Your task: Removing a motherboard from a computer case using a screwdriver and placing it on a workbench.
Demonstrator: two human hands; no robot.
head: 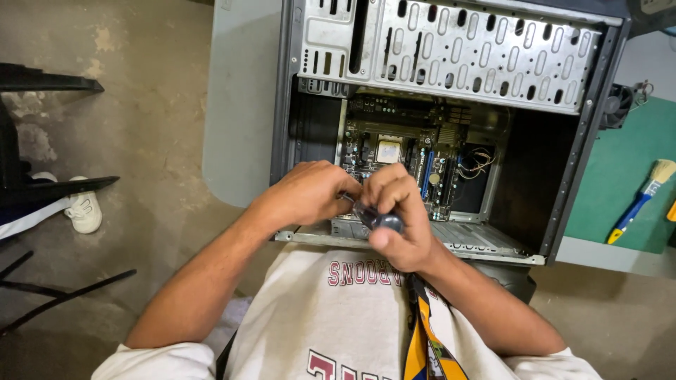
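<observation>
Head view: right hand (pixel 398 214) wrapped round screwdriver (pixel 377 219), tip angled down toward motherboard (pixel 408 155) inside open case (pixel 451 49) on counter (pixel 239 127); left hand (pixel 313 193) curled close beside, probably steadying the shaft, fingers hidden. Brush (pixel 644 197) well apart.

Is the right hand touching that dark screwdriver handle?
Touching. The head view shows the right hand wrapped around the dark screwdriver handle, its fingers closed on it.

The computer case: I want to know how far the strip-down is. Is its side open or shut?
Open. The computer case has no side panel on, and the motherboard shows inside.
</observation>
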